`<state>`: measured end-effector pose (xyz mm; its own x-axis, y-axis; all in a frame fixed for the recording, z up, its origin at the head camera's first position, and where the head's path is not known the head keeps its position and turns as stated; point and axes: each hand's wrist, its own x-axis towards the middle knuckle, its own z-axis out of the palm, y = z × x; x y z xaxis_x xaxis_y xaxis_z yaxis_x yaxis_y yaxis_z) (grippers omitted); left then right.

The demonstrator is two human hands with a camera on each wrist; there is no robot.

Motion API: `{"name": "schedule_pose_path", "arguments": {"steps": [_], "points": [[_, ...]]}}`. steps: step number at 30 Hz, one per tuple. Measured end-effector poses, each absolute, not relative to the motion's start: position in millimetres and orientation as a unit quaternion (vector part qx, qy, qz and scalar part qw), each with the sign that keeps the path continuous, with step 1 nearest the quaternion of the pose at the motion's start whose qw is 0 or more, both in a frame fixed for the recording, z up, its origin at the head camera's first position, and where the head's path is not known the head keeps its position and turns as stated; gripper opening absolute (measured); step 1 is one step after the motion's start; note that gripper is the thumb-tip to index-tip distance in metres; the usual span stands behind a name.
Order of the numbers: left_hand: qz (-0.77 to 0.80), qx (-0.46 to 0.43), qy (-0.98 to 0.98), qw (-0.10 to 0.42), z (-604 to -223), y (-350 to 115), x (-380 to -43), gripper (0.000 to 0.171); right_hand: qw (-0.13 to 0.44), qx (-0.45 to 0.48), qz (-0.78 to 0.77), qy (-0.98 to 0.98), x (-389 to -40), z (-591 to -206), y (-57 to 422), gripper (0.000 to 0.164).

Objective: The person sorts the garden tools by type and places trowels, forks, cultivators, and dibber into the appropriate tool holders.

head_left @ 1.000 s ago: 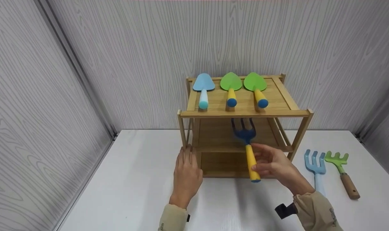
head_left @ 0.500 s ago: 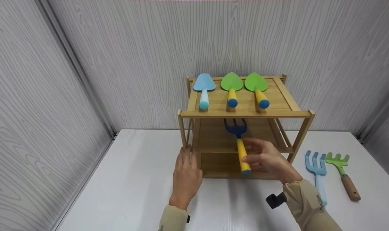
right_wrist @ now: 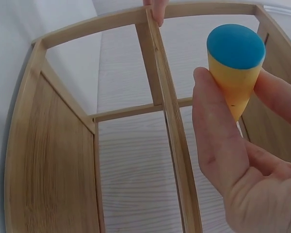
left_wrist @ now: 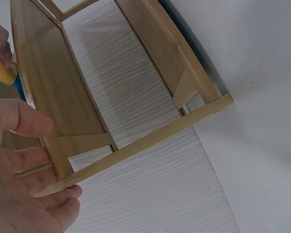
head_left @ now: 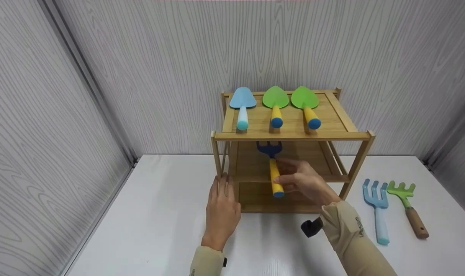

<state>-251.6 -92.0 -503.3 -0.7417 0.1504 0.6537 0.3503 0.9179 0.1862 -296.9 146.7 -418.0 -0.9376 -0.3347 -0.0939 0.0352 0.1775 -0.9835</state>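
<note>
My right hand (head_left: 307, 180) pinches the yellow handle of a garden hand fork (head_left: 275, 176) between thumb and fingers. Its dark blue tines reach in over the middle tier of a wooden shelf rack (head_left: 293, 136), while the handle slopes out past the front edge. In the right wrist view, the handle's blue end cap (right_wrist: 236, 46) faces the camera. My left hand (head_left: 221, 211) steadies the rack at its front left post, with fingers round the post (left_wrist: 136, 145) in the left wrist view and the thumb by the tier's edge.
On the top tier lie a light blue trowel (head_left: 243, 99) and two green trowels with yellow handles, one green trowel (head_left: 275, 97) in the middle. Right of the rack, a light blue hand fork (head_left: 378, 209) and a green rake with a wooden handle (head_left: 412, 214) lie on the white table (head_left: 159, 214).
My right hand has carried the yellow-handled hand fork leftward and farther in over the middle tier. My left hand has stayed at the post.
</note>
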Motion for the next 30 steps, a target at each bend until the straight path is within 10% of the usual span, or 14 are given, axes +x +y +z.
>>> {"name": "schedule_pose_path", "arguments": {"steps": [30], "points": [[-0.076, -0.140, -0.920, 0.358, -504, -93, -254, 0.060, 0.167, -0.016, -0.666, 0.727, -341, -425, 95, 0.073]]}}
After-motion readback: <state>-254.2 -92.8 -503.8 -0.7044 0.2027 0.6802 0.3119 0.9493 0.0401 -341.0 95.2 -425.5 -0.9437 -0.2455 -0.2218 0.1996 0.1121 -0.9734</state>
